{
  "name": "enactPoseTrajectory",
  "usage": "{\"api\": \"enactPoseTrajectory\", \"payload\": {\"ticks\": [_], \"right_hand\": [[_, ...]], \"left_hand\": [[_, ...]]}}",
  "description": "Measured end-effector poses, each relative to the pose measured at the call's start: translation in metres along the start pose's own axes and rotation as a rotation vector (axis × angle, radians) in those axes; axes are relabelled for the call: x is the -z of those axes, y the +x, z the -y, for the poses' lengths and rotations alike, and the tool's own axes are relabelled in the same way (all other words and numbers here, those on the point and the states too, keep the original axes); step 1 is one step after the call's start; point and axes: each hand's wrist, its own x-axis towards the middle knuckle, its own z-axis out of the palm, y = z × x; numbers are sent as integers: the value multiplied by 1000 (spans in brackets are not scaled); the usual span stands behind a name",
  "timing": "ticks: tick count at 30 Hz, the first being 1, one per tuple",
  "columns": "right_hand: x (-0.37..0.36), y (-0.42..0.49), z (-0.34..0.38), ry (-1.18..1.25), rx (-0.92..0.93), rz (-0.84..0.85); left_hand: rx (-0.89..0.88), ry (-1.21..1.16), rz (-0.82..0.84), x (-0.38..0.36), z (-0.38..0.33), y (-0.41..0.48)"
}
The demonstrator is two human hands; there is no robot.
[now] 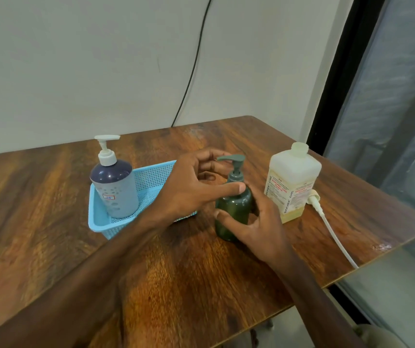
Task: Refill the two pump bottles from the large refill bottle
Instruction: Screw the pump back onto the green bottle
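A dark green pump bottle (229, 212) stands on the wooden table (176, 272) in front of me. My right hand (256, 229) grips its body, thumb in front and fingers behind. My left hand (194, 187) pinches the green pump's collar, thumb on the near side and fingers curled behind the neck. A grey-blue pump bottle (114, 187) with a white pump stands in a light blue basket (96, 217) to the left. The large square refill bottle (294, 182) stands uncapped to the right, with a little yellowish liquid at its bottom.
A white pump with a long tube (332, 229) lies on the table beside the refill bottle, its tube running over the right edge. A glass window (390, 146) borders the table on the right. A black cable (194, 66) hangs down the wall behind.
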Motion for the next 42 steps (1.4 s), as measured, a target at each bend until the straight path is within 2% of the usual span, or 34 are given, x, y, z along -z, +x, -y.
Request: {"api": "enactPoseTrajectory", "payload": {"ticks": [6,9,12,15,27,32,42], "right_hand": [[1,-1,1,33,27,0],[1,-2,1,29,35,9],[2,-2,-5,8,-6,12],[1,-2,-4,13,-22,5],[0,-2,-2,26,13,0],[1,-3,-3,28,-32,9],[0,-2,0,41,-5,8]], "left_hand": [[-28,-67,143,-11,1,-4],[-51,8,199,-17,2,-6],[-29,151,27,-21,-1,-8],[-16,119,-162,-19,0,-7],[5,-28,125,-14,5,-4],[20,69,-101,-18,7,-4],[-37,-44,57,-17,5,-7]]}}
